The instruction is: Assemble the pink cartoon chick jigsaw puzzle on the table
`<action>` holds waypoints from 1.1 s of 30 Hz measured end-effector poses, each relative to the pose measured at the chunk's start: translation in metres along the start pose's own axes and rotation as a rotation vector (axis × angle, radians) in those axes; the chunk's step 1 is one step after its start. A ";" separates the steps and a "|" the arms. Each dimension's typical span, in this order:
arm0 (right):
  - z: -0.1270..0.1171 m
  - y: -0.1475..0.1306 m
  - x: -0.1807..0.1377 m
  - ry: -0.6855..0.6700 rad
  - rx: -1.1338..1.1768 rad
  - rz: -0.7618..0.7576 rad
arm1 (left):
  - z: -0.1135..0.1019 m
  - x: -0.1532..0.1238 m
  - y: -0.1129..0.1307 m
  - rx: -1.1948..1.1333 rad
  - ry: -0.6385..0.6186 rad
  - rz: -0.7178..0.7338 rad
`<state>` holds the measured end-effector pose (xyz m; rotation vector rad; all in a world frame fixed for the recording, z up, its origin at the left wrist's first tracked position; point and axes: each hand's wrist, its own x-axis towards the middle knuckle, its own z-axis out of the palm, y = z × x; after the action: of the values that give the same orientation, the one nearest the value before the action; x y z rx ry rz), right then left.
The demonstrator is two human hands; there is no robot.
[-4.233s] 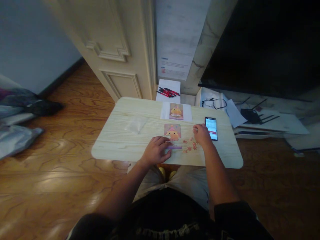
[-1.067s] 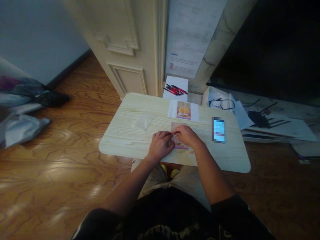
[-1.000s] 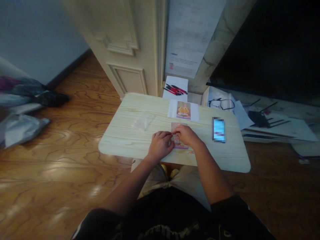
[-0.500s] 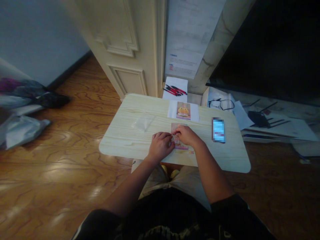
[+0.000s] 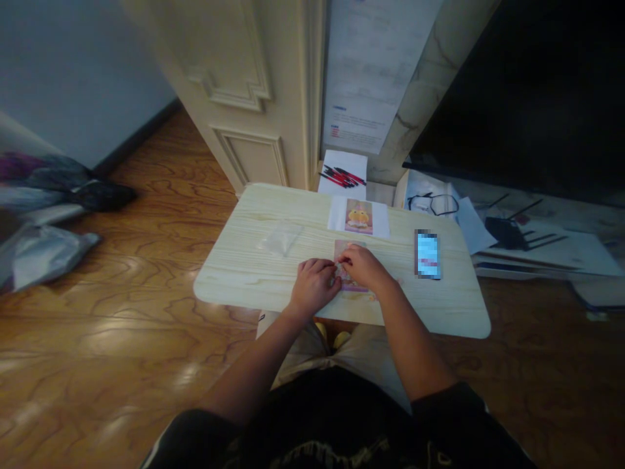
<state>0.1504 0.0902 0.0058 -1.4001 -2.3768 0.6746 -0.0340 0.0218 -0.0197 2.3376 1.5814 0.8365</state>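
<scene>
My left hand (image 5: 313, 286) and my right hand (image 5: 362, 266) rest side by side on a small light wooden table (image 5: 244, 273), fingertips meeting over a partly built jigsaw picture (image 5: 347, 247) of a yellow character. Both hands have curled fingers pinched at the puzzle's left edge; what they pinch is too small to make out. A printed reference picture (image 5: 359, 216) of the same character lies on white paper just beyond. A few loose pieces (image 5: 373, 297) show beside my right wrist.
A lit phone (image 5: 427, 254) lies at the table's right; a clear plastic bag (image 5: 280, 238) lies at its left. Behind the table stand a cream door, red pens (image 5: 342, 176) on paper, glasses (image 5: 433, 204) and a dark screen. Bags (image 5: 43, 254) lie on the wooden floor at left.
Since 4.2 s ago my right hand has come from the loose pieces near the phone to the puzzle beside my left hand. Over the last second both hands barely moved.
</scene>
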 end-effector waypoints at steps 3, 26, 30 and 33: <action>-0.001 0.000 -0.006 0.069 0.076 -0.002 | -0.002 0.000 0.001 -0.006 -0.006 -0.015; -0.011 0.018 -0.087 0.221 0.258 0.174 | -0.010 0.001 0.010 0.074 -0.156 0.039; -0.013 0.016 -0.083 0.213 0.264 0.164 | -0.011 0.002 0.010 0.091 -0.174 0.034; -0.015 0.016 -0.081 0.220 0.270 0.160 | -0.013 0.002 0.013 0.129 -0.200 0.025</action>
<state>0.2079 0.0298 0.0086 -1.4705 -1.9407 0.8028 -0.0307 0.0169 -0.0025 2.4456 1.5668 0.4998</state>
